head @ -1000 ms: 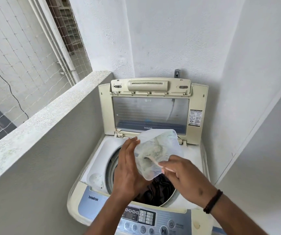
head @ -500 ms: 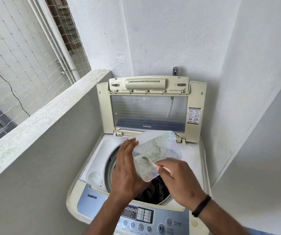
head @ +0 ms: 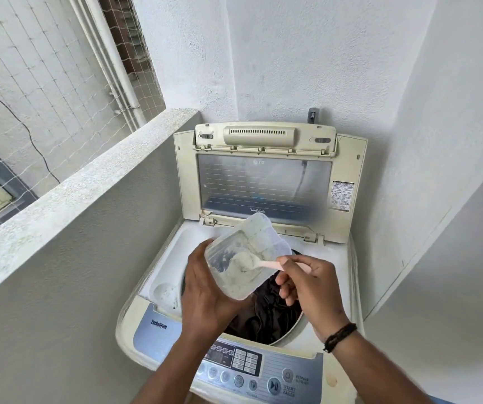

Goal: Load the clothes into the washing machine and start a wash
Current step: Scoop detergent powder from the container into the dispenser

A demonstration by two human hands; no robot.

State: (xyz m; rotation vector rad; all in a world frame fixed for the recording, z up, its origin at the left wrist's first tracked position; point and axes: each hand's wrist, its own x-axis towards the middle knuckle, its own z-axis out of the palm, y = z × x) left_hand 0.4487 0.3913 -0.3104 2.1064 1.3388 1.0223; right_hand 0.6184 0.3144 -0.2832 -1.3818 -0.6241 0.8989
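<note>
- White balcony walls enclose our washing machine [head: 158, 313], lid [head: 266, 182] raised.
- Our left hand [head: 205, 290] grips a tilted detergent tub [head: 243, 258] over the drum.
- Our right hand [head: 307, 284] pinches a pink scoop [head: 266, 265] inside it.
- Dark clothes [head: 266, 313] lie in the drum.

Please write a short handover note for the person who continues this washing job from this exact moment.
Left hand holds the clear detergent tub, tilted above the drum.
Right hand pinches the pink scoop, its bowl inside the tub and full of powder.
Done: dark clothes are in the drum; lid stands open.
Left: tip the powder in, put tub and scoop away, close the lid, press the start/pause button.
</note>
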